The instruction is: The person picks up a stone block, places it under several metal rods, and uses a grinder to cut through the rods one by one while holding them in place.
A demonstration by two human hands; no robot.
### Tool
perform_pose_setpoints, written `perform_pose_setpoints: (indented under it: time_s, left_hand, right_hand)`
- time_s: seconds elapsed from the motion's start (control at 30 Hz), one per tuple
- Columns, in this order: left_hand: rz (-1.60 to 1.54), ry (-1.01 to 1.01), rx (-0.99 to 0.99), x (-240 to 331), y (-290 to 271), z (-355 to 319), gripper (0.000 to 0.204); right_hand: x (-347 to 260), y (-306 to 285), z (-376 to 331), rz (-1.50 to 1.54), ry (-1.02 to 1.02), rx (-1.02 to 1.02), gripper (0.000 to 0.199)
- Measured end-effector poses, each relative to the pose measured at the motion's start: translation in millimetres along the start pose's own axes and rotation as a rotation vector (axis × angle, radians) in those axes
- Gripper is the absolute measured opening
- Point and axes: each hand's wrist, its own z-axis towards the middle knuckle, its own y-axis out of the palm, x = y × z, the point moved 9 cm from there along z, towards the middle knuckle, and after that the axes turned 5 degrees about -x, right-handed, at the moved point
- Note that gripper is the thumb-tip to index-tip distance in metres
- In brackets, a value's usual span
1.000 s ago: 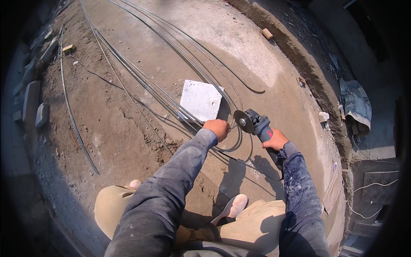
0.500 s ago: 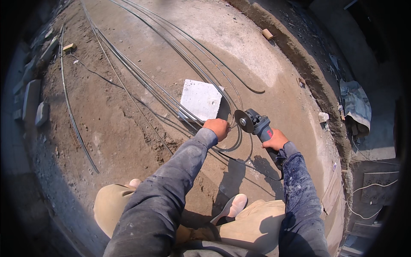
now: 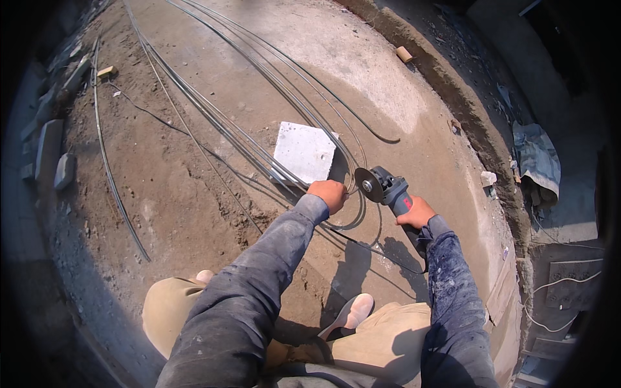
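Observation:
My left hand [image 3: 328, 196] is closed around thin metal rods [image 3: 176, 76] just in front of a white concrete block [image 3: 303, 150]. Several of these long rods run from the far left across the block's near edge to the fist; the gripped part is hidden by the fingers. In my right hand [image 3: 417, 212] is a grey angle grinder [image 3: 396, 191], held by its body. Its dark cutting disc [image 3: 366, 185] faces left, a short way to the right of my left fist and apart from it. Bent rod ends loop between the two hands.
Another bundle of rods [image 3: 255, 59] stretches from the far side past the block. A loose rod [image 3: 108, 165] lies on the dirt at left, near grey stone blocks [image 3: 49, 150]. A black cable [image 3: 388, 257] trails below the grinder. At right are a raised edge and a crumpled sheet [image 3: 538, 158].

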Motion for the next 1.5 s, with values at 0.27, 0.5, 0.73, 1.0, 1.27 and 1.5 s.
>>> perform_pose_setpoints:
  time_s: [0.27, 0.5, 0.73, 1.0, 1.27, 1.5]
  left_hand:
    - [0.003, -0.001, 0.003, -0.6, 0.6, -0.3, 0.023]
    - [-0.007, -0.001, -0.016, -0.6, 1.1, -0.3, 0.023]
    - [-0.016, 0.006, 0.008, 0.0, 1.2, -1.4, 0.022]
    - [-0.002, -0.001, -0.001, -0.4, 0.7, -1.5, 0.021]
    - [-0.023, 0.002, 0.000, 1.9, -1.7, -2.7, 0.022]
    - [-0.019, 0.000, -0.009, 1.0, -2.0, -3.6, 0.022]
  right_hand:
    - [-1.2, -1.2, -4.3, -0.034, 0.000, 0.002, 0.051]
    - [1.7, 0.9, -4.0, -0.017, 0.028, -0.020, 0.050]
    - [0.3, 2.6, -2.6, 0.022, 0.016, -0.010, 0.048]
    - [-9.0, 1.6, -2.5, 0.016, -0.010, 0.006, 0.048]
    - [-7.3, 2.6, 0.4, 0.033, 0.005, 0.012, 0.048]
    - [-14.7, 2.9, 0.7, 0.063, -0.001, 0.005, 0.047]
